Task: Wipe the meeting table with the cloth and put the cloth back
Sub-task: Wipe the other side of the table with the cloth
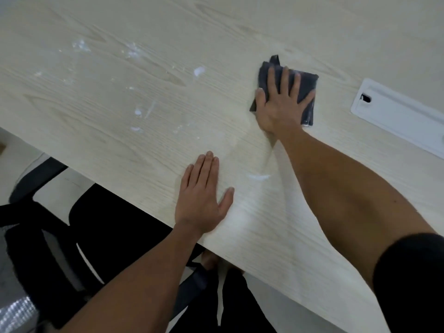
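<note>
Meeting table (240, 32): pale wood-grain top, filling most of the view, near edge running diagonally from left to lower right. White powdery smears (134, 51) scattered over the left half, unwiped; a short white streak (258, 177) between the two forearms. Judged stage: wiping under way, most of the visible soiling yet to be cleared, return of the cloth not yet begun.

Office chair (36, 236): black, mesh-backed, tucked below the near edge at lower left.

Cable-access cover (396, 114): white, recessed in the top at right, small dark slot at one end; contents hidden. No other container in view.

Right hand (281, 104): flat, fingers spread wide, pressing down on the cloth.

Left hand (204, 195): flat, fingers straight and together, palm resting on bare tabletop near the edge, holding nothing.

Cloth (305, 87): dark grey, folded, lying on the table under the right hand, near the cover, apart from the smears.
</note>
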